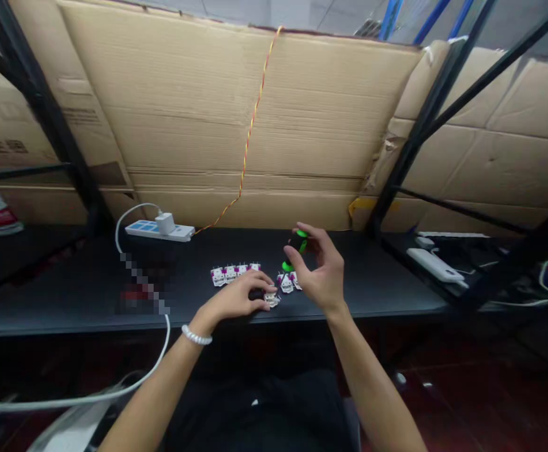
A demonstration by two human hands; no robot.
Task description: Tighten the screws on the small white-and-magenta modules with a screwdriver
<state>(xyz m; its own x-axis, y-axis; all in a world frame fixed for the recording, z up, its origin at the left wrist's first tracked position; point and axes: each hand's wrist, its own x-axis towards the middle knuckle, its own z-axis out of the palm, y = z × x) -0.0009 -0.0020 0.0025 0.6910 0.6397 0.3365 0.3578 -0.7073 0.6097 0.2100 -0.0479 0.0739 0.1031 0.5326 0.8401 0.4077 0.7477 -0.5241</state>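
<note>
Nearest, a white coiled bracelet (197, 336) rings the wrist of the left hand (241, 295), whose fingertips grip a small white piece (272, 301) on the black tabletop (372, 289), near its front edge. Above it the right hand (321, 269) grasps a green-and-black screwdriver (296, 241), shaft slanting down toward that piece — whether the tip touches, I cannot tell. Just beyond lie a row of white-and-purple parts (230, 274) and, beside the shaft, more similar parts (286, 284). Farther back sits a power strip (180, 233) — plug (164, 223) inserted — before a cardboard wall (170, 107).
</note>
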